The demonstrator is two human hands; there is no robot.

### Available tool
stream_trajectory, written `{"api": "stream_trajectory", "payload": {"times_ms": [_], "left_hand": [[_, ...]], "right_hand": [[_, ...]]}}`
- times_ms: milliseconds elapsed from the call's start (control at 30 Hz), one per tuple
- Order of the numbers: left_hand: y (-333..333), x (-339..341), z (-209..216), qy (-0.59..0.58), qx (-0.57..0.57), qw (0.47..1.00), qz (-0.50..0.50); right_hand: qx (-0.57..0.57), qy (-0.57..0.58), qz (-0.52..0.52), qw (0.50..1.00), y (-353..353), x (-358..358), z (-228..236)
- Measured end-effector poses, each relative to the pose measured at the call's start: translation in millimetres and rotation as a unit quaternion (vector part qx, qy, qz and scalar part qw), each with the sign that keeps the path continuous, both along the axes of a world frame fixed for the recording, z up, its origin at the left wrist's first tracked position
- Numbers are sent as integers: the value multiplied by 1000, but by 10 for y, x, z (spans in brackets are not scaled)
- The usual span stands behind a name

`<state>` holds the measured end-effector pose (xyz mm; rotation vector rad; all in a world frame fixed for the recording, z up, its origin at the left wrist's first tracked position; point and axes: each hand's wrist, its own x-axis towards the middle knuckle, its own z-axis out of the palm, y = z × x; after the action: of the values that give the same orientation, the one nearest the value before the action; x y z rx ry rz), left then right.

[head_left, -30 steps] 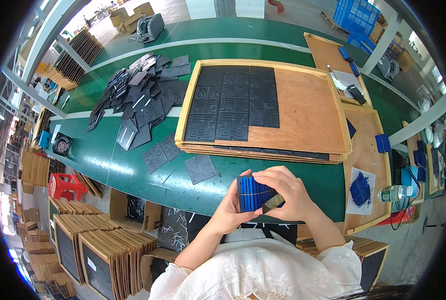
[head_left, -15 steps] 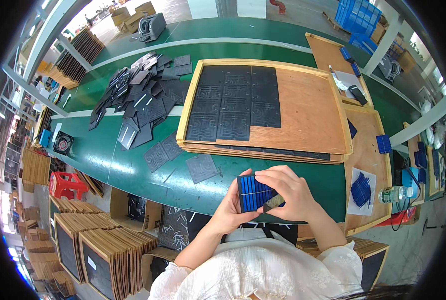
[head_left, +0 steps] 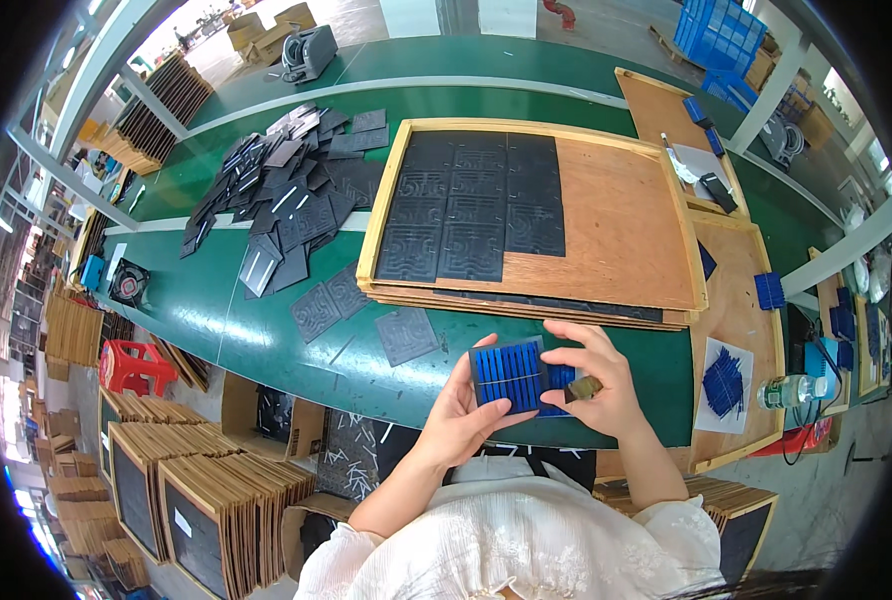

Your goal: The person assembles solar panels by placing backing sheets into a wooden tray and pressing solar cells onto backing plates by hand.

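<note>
Just past the bench's near edge, my left hand grips a small blue solar panel with pale lines, its thumb on the lower edge. To its right, my right hand is closed on a small olive-brown block, whose exact kind I cannot make out. Between that block and the panel shows another blue solar panel piece; whether the right fingers hold it too is unclear. Beyond my hands lies a wooden frame tray, its left part covered with black patterned square plates.
Loose black plates are heaped at the left, with a few single ones nearer. On the right, a wooden tray bears blue panels on white paper, beside a clear bottle. A small fan stands far left.
My right hand has moved right, off the panel in my left hand, taking the olive-brown block with it. More of the panel's face now shows.
</note>
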<state>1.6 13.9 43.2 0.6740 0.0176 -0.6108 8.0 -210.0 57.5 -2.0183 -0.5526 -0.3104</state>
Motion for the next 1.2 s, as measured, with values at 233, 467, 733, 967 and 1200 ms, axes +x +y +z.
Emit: {"api": "stream_trajectory", "payload": {"times_ms": [233, 467, 733, 967, 1200], "left_hand": [[-30, -13, -27, -18, 57, 998, 14], [-12, -12, -59, -27, 66, 997, 6], [-31, -15, -68, -22, 69, 997, 29], [-38, -12, -62, -25, 76, 996, 34], [-47, -6, -91, -28, 83, 995, 37]], "right_hand": [[12, 34, -4, 999, 91, -32, -87], [14, 37, -13, 999, 123, -28, -128], [10, 33, -30, 999, 152, -39, -143], [0, 21, -43, 999, 170, -49, -159], [-4, 16, -53, 998, 188, -54, -162]]}}
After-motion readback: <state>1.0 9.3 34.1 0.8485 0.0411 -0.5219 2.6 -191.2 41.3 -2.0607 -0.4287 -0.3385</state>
